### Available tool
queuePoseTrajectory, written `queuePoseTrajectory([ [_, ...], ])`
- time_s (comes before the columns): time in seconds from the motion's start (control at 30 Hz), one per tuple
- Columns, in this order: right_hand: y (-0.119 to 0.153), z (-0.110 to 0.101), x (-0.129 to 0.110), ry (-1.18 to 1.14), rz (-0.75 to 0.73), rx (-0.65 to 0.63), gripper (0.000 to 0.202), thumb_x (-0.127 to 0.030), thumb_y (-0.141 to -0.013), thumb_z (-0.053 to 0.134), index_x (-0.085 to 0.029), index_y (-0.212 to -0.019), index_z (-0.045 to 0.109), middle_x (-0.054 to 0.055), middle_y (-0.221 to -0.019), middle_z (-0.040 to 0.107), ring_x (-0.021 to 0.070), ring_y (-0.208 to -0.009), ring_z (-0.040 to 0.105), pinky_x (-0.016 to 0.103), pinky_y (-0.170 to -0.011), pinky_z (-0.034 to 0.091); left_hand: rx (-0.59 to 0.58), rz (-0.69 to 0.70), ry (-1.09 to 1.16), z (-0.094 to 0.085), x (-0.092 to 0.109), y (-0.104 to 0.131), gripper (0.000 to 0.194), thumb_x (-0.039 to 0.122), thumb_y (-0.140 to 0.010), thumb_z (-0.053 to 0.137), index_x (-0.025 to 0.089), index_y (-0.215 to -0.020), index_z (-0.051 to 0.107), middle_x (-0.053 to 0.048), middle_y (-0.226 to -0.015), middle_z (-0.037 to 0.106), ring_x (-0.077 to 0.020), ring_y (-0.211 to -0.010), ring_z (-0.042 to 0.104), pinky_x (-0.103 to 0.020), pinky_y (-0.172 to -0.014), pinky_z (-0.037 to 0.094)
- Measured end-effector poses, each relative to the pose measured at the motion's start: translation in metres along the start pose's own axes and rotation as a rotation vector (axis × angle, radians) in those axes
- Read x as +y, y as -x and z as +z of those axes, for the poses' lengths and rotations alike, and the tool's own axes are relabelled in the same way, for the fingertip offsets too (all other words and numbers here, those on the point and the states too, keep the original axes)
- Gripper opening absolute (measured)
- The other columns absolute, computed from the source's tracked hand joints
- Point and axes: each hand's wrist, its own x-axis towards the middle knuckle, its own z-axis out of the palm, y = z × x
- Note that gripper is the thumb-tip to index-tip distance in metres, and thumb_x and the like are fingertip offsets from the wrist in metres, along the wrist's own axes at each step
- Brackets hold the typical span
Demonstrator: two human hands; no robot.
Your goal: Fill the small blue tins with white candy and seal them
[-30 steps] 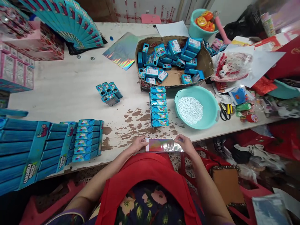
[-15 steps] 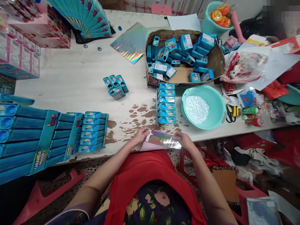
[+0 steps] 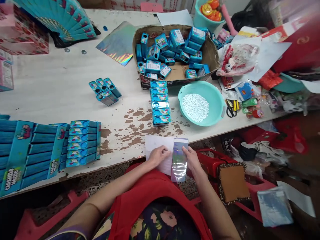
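A sheet of holographic paper is held at the table's front edge, partly over my lap. Its white back faces up on the left, and a shiny silver-violet strip is folded over on the right. My right hand pinches the strip's right edge, thumb on top. My left hand lies over the white side with fingers curled near the fold; whether they grip anything is hidden. Just beyond stands a row of blue candy boxes.
A turquoise basin of white pellets stands to the right, near scissors. Behind is a cardboard box of loose blue boxes. More packed blue boxes line the left. Another holographic sheet lies at the back.
The holographic paper has turned so its folded strip, formerly crosswise, now runs upright on the right. My left hand has left the strip's left end for the white side. The view has shifted right.
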Motion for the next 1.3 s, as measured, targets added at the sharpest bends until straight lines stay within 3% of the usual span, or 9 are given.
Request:
queuePoseTrajectory([
  [0.2,0.025,-0.022,0.038,-0.269,-0.176,0.233,0.038,-0.049,-0.07,0.069,-0.022,-0.095,0.06,0.003,-0.098,0.071,0.0195,-0.093,0.066,0.038,-0.086,0.053,-0.091,0.084,-0.161,0.084,0.016,0.0,0.019,0.038,-0.081,0.05,0.022,-0.087,0.06,-0.004,-0.083,0.067,-0.0222,-0.079,0.06,-0.03,-0.069,0.039],
  [0.37,0.065,-0.057,0.089,-0.195,-0.108,0.291,0.034,-0.047,-0.075,0.065,-0.022,-0.097,0.058,0.006,-0.098,0.069,0.0212,-0.092,0.066,0.038,-0.08,0.055,-0.195,0.21,-0.352,0.094,0.017,0.011,0.022,0.033,-0.086,0.042,0.023,-0.078,0.061,-0.007,-0.078,0.066,-0.0238,-0.076,0.059,-0.031,-0.068,0.039],
  [0.53,0.118,-0.104,0.117,0.447,-0.288,0.613,0.085,-0.051,-0.071,0.068,-0.019,-0.139,0.028,0.02,-0.142,0.037,0.0337,-0.125,0.044,0.05,-0.092,0.047,-0.496,0.234,-0.498,0.1,0.009,0.031,0.011,0.025,-0.077,0.054,0.023,-0.068,0.061,-0.006,-0.065,0.062,-0.0225,-0.064,0.057,-0.029,-0.061,0.037],
  [0.6,0.125,-0.119,0.111,0.753,-0.452,0.486,0.074,-0.051,-0.072,0.068,-0.021,-0.134,0.039,0.017,-0.142,0.039,0.0349,-0.131,0.036,0.053,-0.103,0.034,-0.559,0.246,-0.493,0.105,0.004,0.036,0.01,0.022,-0.074,0.056,0.023,-0.066,0.061,-0.005,-0.062,0.061,-0.0215,-0.061,0.056,-0.028,-0.059,0.036],
  [0.7,0.117,-0.125,0.096,0.958,-0.494,0.024,0.032,-0.046,-0.083,0.058,-0.024,-0.106,0.062,0.01,-0.113,0.064,0.0294,-0.112,0.054,0.048,-0.101,0.035,-0.629,0.268,-0.436,0.104,-0.005,0.042,0.01,0.023,-0.075,0.055,0.023,-0.066,0.06,-0.003,-0.061,0.059,-0.0193,-0.06,0.053,-0.027,-0.056,0.034],
  [0.83,0.086,-0.103,0.08,0.93,-0.417,-0.247,0.024,-0.042,-0.088,0.05,-0.024,-0.087,0.066,0.006,-0.089,0.067,0.0229,-0.088,0.061,0.034,-0.08,0.046,-0.547,0.178,-0.344,0.074,-0.026,0.053,0.01,0.025,-0.074,0.055,0.024,-0.078,0.064,0.0,-0.062,0.059,-0.0173,-0.059,0.052,-0.024,-0.055,0.033],
  [1.0,0.049,-0.037,0.065,0.969,-0.532,-0.39,0.02,-0.033,-0.089,0.051,-0.023,-0.082,0.066,0.004,-0.082,0.064,0.0186,-0.08,0.059,0.028,-0.073,0.043,-0.283,0.073,-0.351,0.0,-0.052,0.081,0.037,0.032,-0.074,0.057,0.026,-0.111,0.054,0.001,-0.074,0.063,-0.0181,-0.067,0.056,-0.023,-0.061,0.035],
  [1.17,0.028,0.031,0.045,0.886,-0.637,-0.476,0.016,-0.027,-0.088,0.052,-0.022,-0.08,0.065,0.003,-0.08,0.064,0.0165,-0.077,0.058,0.026,-0.071,0.042,-0.101,-0.002,-0.499,-0.075,-0.054,0.117,0.024,0.036,-0.082,0.047,0.024,-0.101,0.056,0.0,-0.082,0.063,-0.0174,-0.075,0.055,-0.024,-0.067,0.036],
  [1.3,0.014,0.064,0.032,0.804,-0.651,-0.508,0.014,-0.029,-0.084,0.06,-0.021,-0.073,0.064,0.002,-0.074,0.063,0.0161,-0.072,0.057,0.026,-0.067,0.041,0.012,0.003,-0.458,-0.113,-0.053,0.123,0.024,0.037,-0.083,0.046,0.023,-0.095,0.062,-0.001,-0.091,0.066,-0.0182,-0.082,0.057,-0.024,-0.07,0.037],
])
